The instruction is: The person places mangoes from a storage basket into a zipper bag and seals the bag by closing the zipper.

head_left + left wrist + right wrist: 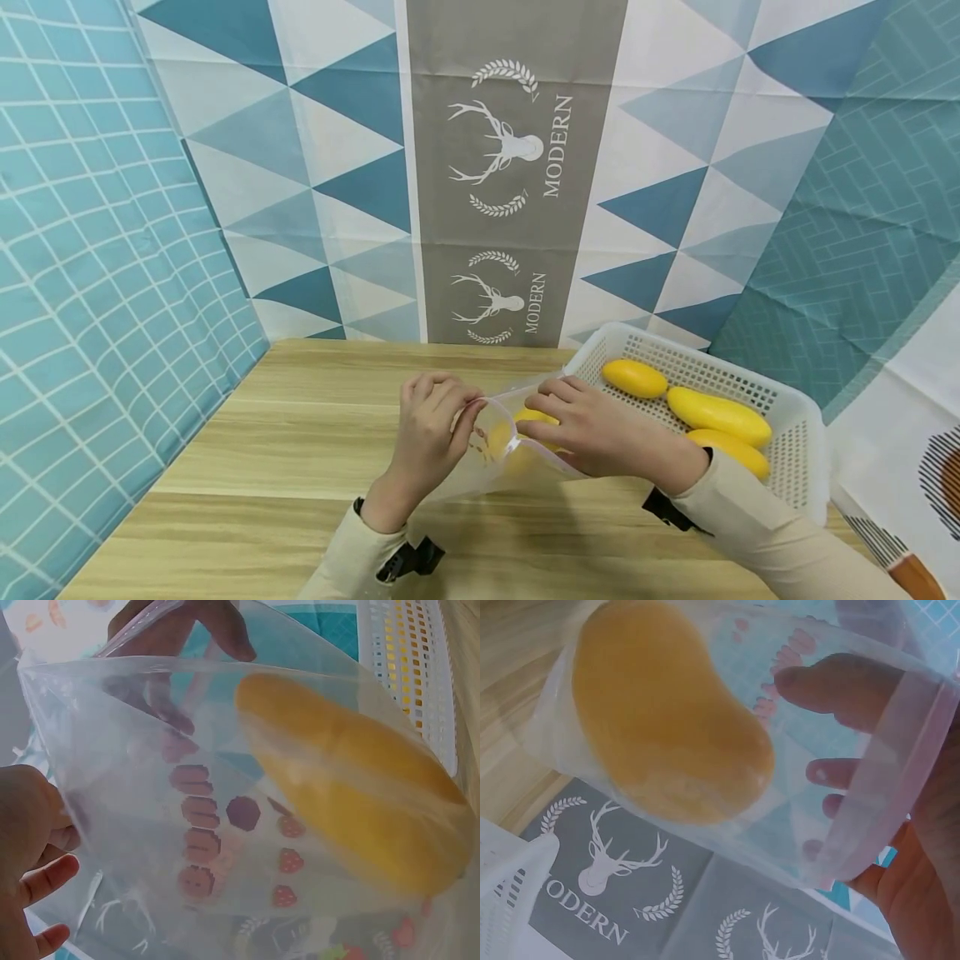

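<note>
A clear plastic zip bag with a pink edge and printed strawberries is held up over the table, its mouth spread apart. Inside it lies one yellow mango, which also shows through the plastic in the right wrist view. My left hand pinches the left side of the bag's rim between thumb and fingers. On the other side of the mouth, my right hand holds the rim. Several of its fingers show through the plastic, past the pink band, in the right wrist view.
A white perforated basket stands at the right, behind my right forearm. In it lie three mangoes. Beneath the bag is a wood-grain table. Patterned sheets rise behind the table's far edge.
</note>
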The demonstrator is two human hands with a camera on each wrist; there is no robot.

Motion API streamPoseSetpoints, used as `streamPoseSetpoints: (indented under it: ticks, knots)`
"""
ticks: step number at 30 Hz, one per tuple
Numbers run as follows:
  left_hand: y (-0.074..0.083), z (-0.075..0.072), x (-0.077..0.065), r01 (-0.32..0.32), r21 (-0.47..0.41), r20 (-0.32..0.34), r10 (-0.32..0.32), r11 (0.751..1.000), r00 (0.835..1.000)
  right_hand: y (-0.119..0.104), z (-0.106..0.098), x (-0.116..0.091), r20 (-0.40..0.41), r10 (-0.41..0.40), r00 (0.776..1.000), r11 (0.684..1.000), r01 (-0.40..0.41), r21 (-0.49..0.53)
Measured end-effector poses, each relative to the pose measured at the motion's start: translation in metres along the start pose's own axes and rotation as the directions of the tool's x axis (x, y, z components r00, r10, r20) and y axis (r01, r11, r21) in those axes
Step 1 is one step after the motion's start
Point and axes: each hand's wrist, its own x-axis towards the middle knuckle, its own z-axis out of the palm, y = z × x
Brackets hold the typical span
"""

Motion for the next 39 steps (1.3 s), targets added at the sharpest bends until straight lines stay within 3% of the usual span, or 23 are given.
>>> streamPoseSetpoints:
  ticks: [10,31,39]
  knots:
    - [-0.001,0.000,0.000,-0.001,-0.002,-0.012,0.001,1.000,1.000,0.007,0.002,-0.003,0.021,0.024,0.999,0.994,-0.026,0.102]
    - [0.000,0.003,-0.002,0.003,-0.006,-0.014,-0.003,1.000,1.000,0.010,0.000,-0.006,-0.086,-0.042,0.995,0.996,0.048,0.069]
    - [0.000,0.004,-0.001,-0.002,-0.007,-0.015,0.001,1.000,1.000,0.010,-0.004,-0.011,-0.061,-0.012,0.998,0.999,0.015,0.048]
